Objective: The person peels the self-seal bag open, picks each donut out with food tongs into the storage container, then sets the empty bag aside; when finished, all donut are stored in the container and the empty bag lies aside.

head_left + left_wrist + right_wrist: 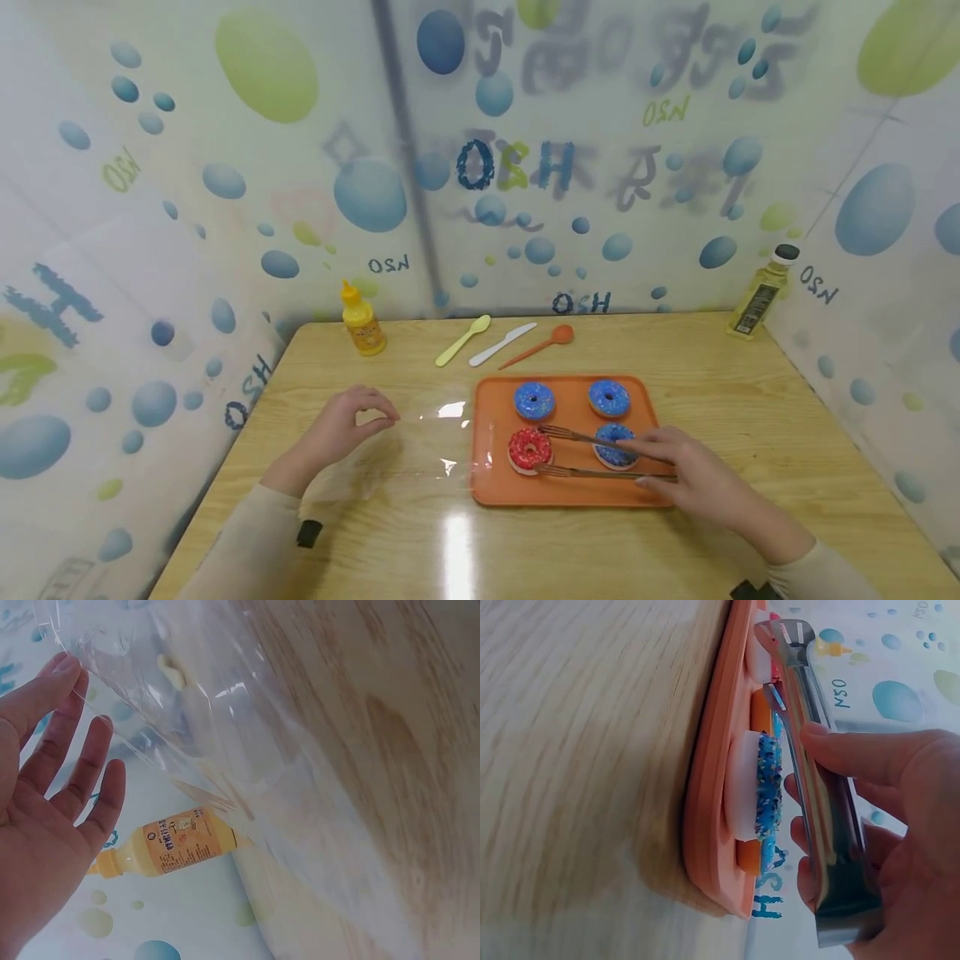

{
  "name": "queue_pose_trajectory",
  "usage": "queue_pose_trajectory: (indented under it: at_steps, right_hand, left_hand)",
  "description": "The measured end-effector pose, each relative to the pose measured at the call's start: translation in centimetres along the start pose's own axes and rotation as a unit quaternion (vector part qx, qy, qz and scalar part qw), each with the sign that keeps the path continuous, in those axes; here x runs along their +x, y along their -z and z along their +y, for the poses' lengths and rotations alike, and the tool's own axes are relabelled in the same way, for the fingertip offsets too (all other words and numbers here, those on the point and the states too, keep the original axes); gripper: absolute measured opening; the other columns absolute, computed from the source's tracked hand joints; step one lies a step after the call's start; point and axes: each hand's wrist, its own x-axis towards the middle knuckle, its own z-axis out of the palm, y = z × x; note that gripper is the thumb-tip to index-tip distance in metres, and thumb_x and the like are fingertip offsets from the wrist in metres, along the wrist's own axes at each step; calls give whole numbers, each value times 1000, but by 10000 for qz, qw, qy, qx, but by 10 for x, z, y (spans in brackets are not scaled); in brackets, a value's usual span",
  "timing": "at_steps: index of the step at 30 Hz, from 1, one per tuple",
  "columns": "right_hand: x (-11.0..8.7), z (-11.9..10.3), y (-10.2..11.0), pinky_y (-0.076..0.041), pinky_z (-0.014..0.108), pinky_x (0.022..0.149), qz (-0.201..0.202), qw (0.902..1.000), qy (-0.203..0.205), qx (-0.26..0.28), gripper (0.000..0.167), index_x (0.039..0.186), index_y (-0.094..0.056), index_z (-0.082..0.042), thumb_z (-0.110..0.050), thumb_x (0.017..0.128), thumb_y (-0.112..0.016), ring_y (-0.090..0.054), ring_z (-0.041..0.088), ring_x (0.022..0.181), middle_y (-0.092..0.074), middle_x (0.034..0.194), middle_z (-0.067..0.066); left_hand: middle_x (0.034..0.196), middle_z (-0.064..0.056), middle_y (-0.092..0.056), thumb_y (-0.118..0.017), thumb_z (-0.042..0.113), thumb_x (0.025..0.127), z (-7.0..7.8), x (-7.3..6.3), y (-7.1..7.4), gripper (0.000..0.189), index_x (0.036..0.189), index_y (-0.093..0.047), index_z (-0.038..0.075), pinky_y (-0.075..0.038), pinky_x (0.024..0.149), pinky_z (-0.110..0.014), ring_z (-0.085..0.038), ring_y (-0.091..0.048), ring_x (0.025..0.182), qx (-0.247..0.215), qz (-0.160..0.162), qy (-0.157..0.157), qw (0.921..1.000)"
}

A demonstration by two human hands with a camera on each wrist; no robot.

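In my right hand point(701, 479) I hold metal tongs point(817, 772), the thumb on one arm and curled fingers on the other. Their spread tips reach the right edge of a red sprinkled donut point(517, 461); whether they touch it I cannot tell. That donut lies front left on an orange tray point(577, 492), with blue donuts at back left point(534, 402), back right point(609, 398) and front right point(613, 458), the last partly under the tongs. My left hand point(341, 429) pinches the edge of a clear plastic bag point(247, 735) between thumb and index finger, left of the tray.
Behind the tray lie a yellow spoon point(462, 341), a white knife point(502, 344) and an orange spoon point(538, 346). A yellow squeeze bottle point(365, 325) stands back left, and a black-capped bottle point(762, 296) back right. Printed walls border the wooden table point(405, 542).
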Motion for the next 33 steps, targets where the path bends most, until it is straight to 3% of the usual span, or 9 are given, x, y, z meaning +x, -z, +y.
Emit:
queue_pose_trajectory:
  at_steps: [8, 13, 20, 23, 28, 33]
  right_hand:
    - [0, -3, 3, -58, 39, 84, 33, 9999, 85, 58, 56, 142, -63, -27, -19, 89, -81, -65, 23, 111, -67, 126, 1]
    - [-3, 0, 4, -59, 36, 82, 554, 9982, 214, 22, 62, 141, -64, -22, -13, 84, -86, -66, 23, 109, -69, 124, -1]
    - [-9, 16, 10, -56, 28, 69, 1450, 9892, -210, -87, 58, 140, -64, -11, -16, 86, -85, -66, 26, 98, -70, 121, 9]
    - [-11, 25, 15, -56, 35, 70, 1680, 9845, -467, -197, 57, 140, -62, -7, -17, 88, -83, -67, 32, 100, -69, 123, 16]
    - [-16, 48, 21, -55, 62, 81, 1976, 9771, -750, -256, 54, 136, -62, 1, -14, 88, -83, -62, 49, 110, -66, 126, 29]
    - [-24, 74, 27, -49, 70, 85, 2088, 9725, -992, -277, 54, 134, -60, 8, -10, 88, -82, -59, 56, 112, -63, 126, 36]
  left_hand:
    - [101, 12, -75, -80, 10, 90, 0, -4, 0, 16, 96, -79, 25, -54, 91, -47, -16, -65, 101, -28, -13, -28, 10000]
    - [101, 11, -74, -79, 10, 90, -4, -7, 1, 16, 96, -78, 25, -54, 91, -48, -17, -65, 101, 30, -56, 101, 9999]
    - [100, 12, -74, -79, 12, 91, -12, -9, 1, 13, 97, -79, 23, -55, 90, -46, -15, -64, 99, 107, -132, 92, 9998]
    - [98, 13, -74, -79, 10, 91, -17, -11, 2, 13, 95, -79, 22, -55, 90, -46, -15, -65, 99, 193, -135, 37, 9997]
    - [98, 14, -73, -80, 8, 90, -24, -13, 3, 16, 94, -79, 24, -54, 92, -47, -17, -65, 99, 329, -209, 115, 9992]
    - [98, 11, -75, -80, 6, 89, -28, -10, 4, 16, 94, -79, 21, -54, 92, -48, -18, -67, 98, 288, -197, -37, 9994]
